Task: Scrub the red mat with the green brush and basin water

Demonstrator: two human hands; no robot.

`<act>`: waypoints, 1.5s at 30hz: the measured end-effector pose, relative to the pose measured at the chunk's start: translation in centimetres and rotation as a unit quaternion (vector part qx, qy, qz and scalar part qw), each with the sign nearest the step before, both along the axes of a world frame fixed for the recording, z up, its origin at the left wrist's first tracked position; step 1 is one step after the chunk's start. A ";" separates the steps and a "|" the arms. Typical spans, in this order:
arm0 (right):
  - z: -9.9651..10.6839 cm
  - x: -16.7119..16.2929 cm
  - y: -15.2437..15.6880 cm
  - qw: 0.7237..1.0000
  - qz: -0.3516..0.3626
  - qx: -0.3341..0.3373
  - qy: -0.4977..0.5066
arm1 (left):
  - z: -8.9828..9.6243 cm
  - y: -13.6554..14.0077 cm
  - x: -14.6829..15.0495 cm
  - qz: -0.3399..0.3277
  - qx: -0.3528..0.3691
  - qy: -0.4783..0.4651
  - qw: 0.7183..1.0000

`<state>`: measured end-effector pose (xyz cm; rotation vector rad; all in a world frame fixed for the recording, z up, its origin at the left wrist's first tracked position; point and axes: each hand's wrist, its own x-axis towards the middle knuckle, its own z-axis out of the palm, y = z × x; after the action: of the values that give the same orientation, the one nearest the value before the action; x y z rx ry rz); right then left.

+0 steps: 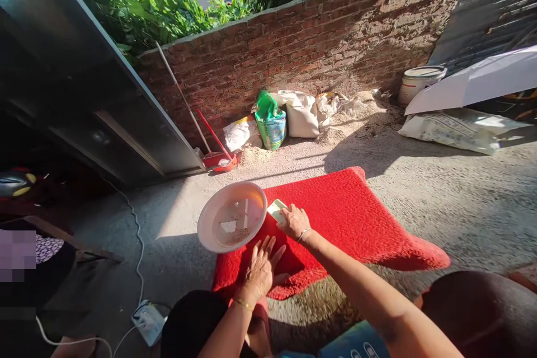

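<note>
A red shaggy rug (335, 207) lies on the concrete in front of me, partly raised and draped near my knees. My left hand (260, 269) rests on its near left part, fingers stretched out and apart, just below the pale basin. My right hand (295, 221) is closed on a pale green flat rectangular object (277, 210), held low over the rug beside the basin's right rim. Its underside is hidden, so I cannot tell its exact kind. The pale plastic basin (206, 229) looks tilted and has small bits in its bottom.
Along the brick wall (302, 50) stand a red dustpan (226, 164), a green bag (271, 123) and white sacks (302, 117). A bucket (419, 84) stands at the right. A white cord (138, 246) leads to a power strip (149, 321) on the left. A person sits at far left.
</note>
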<state>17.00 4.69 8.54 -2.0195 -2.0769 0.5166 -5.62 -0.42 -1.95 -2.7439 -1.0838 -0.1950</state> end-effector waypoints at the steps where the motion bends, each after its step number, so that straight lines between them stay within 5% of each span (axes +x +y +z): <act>1: -0.1 0.7 0.1 1.000 -0.012 -0.005 -0.006 | 0.0 0.0 0.1 0.003 -0.004 -0.006 1.000; 5: -1.0 9.8 -1.0 0.989 -0.144 -0.028 -0.021 | 0.2 -0.3 0.6 0.013 -0.025 -0.039 0.999; 9: -1.6 22.1 -5.3 0.933 -0.355 -0.058 -0.005 | 0.4 -0.6 1.0 0.019 -0.032 -0.055 0.998; 12: -1.9 26.8 -8.6 0.902 -0.429 -0.053 -0.012 | 0.4 -0.7 1.1 0.022 -0.031 -0.060 0.997; 15: -2.2 24.2 -9.7 0.912 -0.409 -0.012 0.001 | 0.4 -0.7 1.2 0.020 -0.031 -0.062 0.997; 20: -2.9 8.5 -8.1 0.987 -0.161 0.019 0.022 | 0.5 -0.6 1.0 0.008 -0.018 -0.051 0.998; 24: -3.1 -0.4 -7.2 1.000 -0.004 0.024 0.002 | 0.8 -0.6 0.8 -0.005 -0.009 -0.045 0.999; 28: -3.2 2.1 -7.5 0.999 -0.031 0.013 -0.021 | 0.6 -0.6 1.0 0.002 -0.035 -0.060 0.998; 34: -3.0 17.0 -10.7 0.956 -0.283 -0.018 -0.080 | 0.1 -0.6 1.6 0.020 -0.058 -0.088 0.994; 37: -2.9 20.7 -11.9 0.928 -0.363 -0.022 -0.080 | 0.2 -0.6 1.6 0.019 -0.058 -0.085 0.995; 40: -2.9 17.9 -12.5 0.946 -0.319 0.012 -0.056 | 0.4 -0.6 1.4 0.020 -0.054 -0.080 0.995; 45: -3.8 6.0 -13.1 0.995 -0.064 0.078 -0.019 | 0.5 -0.3 1.0 0.007 -0.036 -0.072 0.997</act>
<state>22.97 -8.45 4.69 -2.0687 -1.9263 0.2870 -4.59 -0.76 -1.47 -2.8224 -1.1659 -0.3643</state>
